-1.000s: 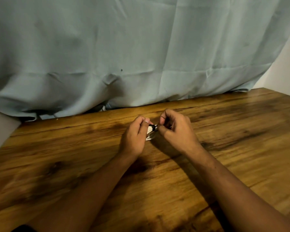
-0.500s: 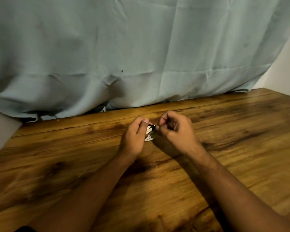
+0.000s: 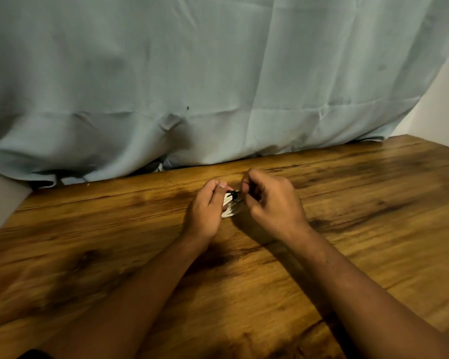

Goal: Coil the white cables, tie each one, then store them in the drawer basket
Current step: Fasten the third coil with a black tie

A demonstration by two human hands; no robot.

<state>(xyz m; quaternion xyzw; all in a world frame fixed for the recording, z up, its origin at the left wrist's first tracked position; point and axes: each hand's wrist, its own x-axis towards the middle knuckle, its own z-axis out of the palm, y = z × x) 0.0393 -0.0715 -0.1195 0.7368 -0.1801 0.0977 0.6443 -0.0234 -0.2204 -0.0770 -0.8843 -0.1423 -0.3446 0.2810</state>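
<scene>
head view: a small coil of white cable [image 3: 230, 209] sits low over the desk [image 3: 373, 229], near its far edge, caught between the two hands. i cannot tell whether its underside touches the wood, as the left palm hides most of it. the left hand [image 3: 208, 209] curls round the coil from its own side with the thumb up on top. this closed grip seems meant to stop the loops springing apart while the binding goes on. a black tie [image 3: 235, 197] crosses the top of the loops. the right hand [image 3: 272, 203] has its grip pinched on the tie's free end, fingers bunched and knuckles raised, probably to pull or twist it snug. so the step in hand looks like tying, with this cable's coiling done and storing not yet begun. no drawer basket shows, and no other cable.

the cable reads as smooth, round, plastic-sheathed cord, with several thin loops stacked in a flattened ring. it is likely springy and would uncoil if let go early. the tie is thin and dark with a small lump at the crossing, and its material is too small to tell. the desk is wood-grain board, warm brown with dark streaks and a slight sheen. behind it hangs a pale blue-grey cloth [image 3: 218, 73], soft and creased, bulging at the hem. a plain wall [image 3: 446, 107] shows at the right.
</scene>
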